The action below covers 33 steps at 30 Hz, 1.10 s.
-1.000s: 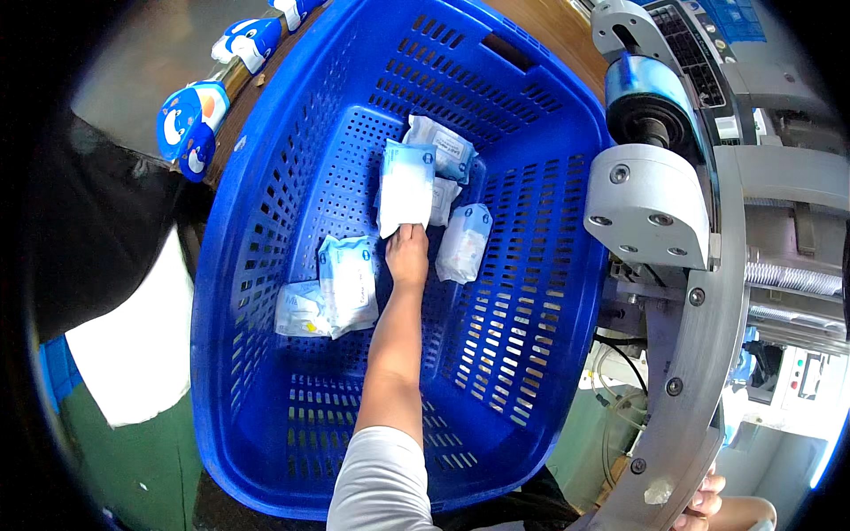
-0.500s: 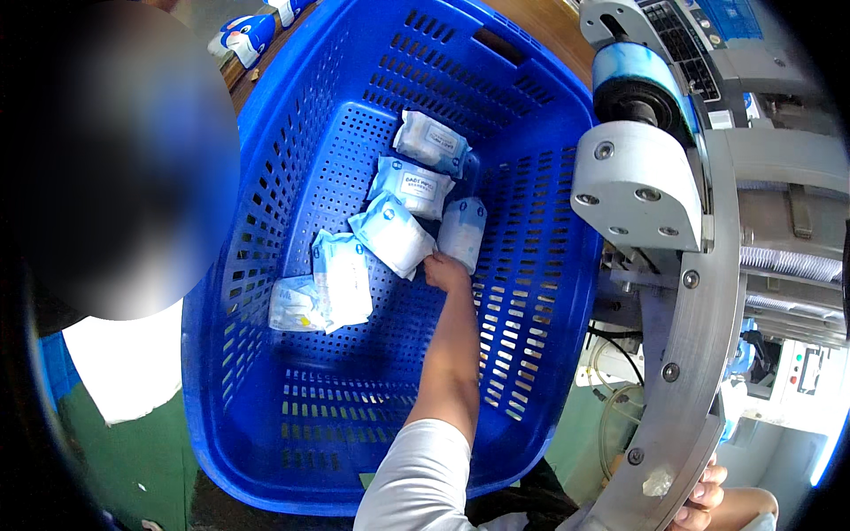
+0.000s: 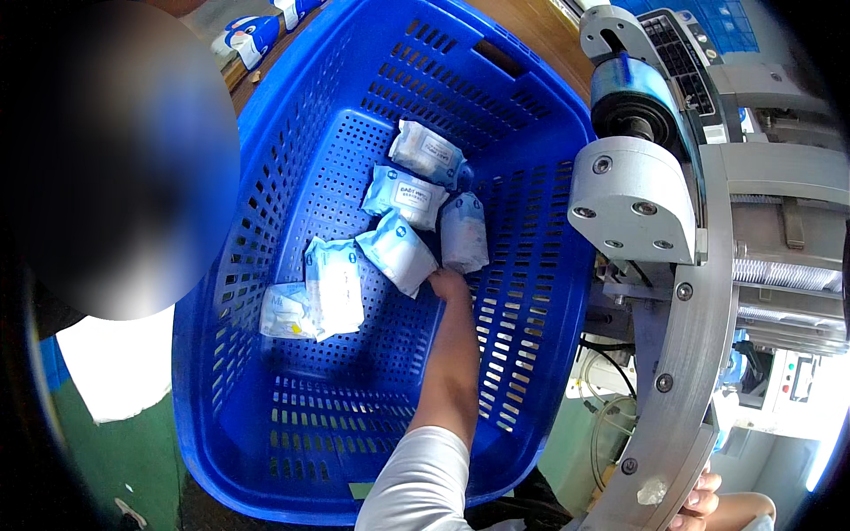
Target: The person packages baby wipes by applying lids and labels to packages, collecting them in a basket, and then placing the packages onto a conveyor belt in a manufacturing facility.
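My left hand [image 3: 449,285] reaches down into a blue plastic basket [image 3: 199,398]. Its fingers are closed at the lower right corner of a light blue and white wipes pack [image 3: 398,254]; the fingertips are partly hidden. Just right of that pack, another wipes pack [image 3: 464,234] leans near the basket wall. Two more, an upper pack [image 3: 428,152] and a middle pack [image 3: 405,196], lie beyond it. To the left, a white-faced pack [image 3: 335,288] overlaps a smaller-looking pack [image 3: 288,311]. At the lower right, my right hand [image 3: 699,504] curls its fingers round the edge of a metal machine frame [image 3: 677,354].
A machine roller [image 3: 633,97] and its metal bracket [image 3: 633,199] stand close to the basket's right rim. Cables and tubing [image 3: 611,425] hang below them. Blue and white packs [image 3: 252,40] rest at the upper left. A blurred area covers the left side.
The wipes pack at my left hand has shifted slightly toward me and to the right together with the hand. The whole view has tilted a little. My right hand stays on the frame.
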Each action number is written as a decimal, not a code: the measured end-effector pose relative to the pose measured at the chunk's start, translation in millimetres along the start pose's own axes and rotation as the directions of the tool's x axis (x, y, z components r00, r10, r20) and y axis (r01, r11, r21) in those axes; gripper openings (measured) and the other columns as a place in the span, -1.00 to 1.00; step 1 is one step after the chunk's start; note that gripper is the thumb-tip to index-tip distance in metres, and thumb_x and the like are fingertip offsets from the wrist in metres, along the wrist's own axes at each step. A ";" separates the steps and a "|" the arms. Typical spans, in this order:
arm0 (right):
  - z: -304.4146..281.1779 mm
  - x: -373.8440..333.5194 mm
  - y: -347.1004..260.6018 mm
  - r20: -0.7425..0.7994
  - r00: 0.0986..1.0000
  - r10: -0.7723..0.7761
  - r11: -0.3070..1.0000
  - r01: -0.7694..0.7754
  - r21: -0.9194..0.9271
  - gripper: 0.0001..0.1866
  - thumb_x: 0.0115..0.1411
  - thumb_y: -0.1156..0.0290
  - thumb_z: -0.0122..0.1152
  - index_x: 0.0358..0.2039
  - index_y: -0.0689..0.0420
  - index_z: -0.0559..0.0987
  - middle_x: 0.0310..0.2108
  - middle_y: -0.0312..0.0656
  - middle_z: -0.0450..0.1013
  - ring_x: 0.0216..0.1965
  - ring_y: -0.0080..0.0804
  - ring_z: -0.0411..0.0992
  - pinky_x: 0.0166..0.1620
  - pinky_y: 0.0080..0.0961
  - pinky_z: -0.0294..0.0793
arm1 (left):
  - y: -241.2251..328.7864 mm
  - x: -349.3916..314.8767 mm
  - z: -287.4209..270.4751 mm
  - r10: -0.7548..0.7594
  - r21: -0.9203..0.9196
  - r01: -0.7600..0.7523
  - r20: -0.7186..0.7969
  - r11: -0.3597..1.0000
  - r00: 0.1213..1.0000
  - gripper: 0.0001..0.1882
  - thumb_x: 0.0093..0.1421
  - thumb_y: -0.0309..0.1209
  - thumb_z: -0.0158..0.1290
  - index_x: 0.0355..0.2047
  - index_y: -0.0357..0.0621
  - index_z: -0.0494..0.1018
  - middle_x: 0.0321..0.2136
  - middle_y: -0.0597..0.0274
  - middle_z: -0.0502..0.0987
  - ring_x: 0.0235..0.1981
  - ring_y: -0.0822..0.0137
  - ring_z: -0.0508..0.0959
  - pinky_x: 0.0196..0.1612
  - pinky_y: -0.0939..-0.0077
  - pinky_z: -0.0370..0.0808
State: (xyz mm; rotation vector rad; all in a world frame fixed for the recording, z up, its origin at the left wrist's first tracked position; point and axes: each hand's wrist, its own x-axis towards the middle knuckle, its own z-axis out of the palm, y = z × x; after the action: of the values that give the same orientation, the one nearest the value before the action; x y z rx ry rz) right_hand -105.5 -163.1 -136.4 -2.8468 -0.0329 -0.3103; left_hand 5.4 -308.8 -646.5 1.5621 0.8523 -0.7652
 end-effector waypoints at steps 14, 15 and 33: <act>-19.5 13.2 -12.1 0.127 0.965 0.229 0.971 -0.235 0.033 -0.57 -0.04 0.11 0.24 -0.22 0.12 0.53 -0.08 -0.02 0.37 -0.01 -0.09 0.30 0.14 -0.08 0.11 | 62.4 -59.0 -68.2 0.063 -0.100 -0.045 0.177 0.994 0.982 -0.58 0.22 -0.25 -0.24 -0.21 -0.42 0.41 -0.19 -0.32 0.44 -0.21 -0.09 0.48 -0.13 0.24 0.39; -26.2 12.5 -13.8 0.154 0.953 0.262 0.964 -0.265 0.001 -0.59 -0.04 0.13 0.23 -0.22 0.11 0.53 -0.07 -0.02 0.37 -0.01 -0.08 0.30 0.13 -0.08 0.12 | 98.0 -92.8 -79.6 0.030 -0.052 -0.025 0.090 0.998 0.996 -0.56 0.20 -0.24 -0.23 -0.20 -0.45 0.39 -0.26 -0.23 0.48 -0.25 -0.05 0.49 -0.16 0.26 0.41; -75.6 11.2 -64.3 0.130 0.936 0.327 -0.180 -0.074 0.981 -0.02 -0.02 0.22 0.34 0.27 0.11 -0.08 0.23 -0.01 -0.01 0.25 -0.15 0.01 0.23 -0.35 0.03 | 229.4 -448.0 -385.1 0.917 -0.429 -0.821 0.049 0.377 0.395 -0.71 0.29 -0.33 -0.20 -0.20 -0.37 0.31 -0.27 -0.01 0.46 -0.35 0.35 0.47 -0.30 0.52 0.42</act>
State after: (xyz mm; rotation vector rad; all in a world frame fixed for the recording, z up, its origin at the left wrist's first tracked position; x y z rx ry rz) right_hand -113.7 -122.1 -45.6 -1.0834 0.1665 -0.2543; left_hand -26.3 -0.3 -93.7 1.2727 -0.1738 0.0068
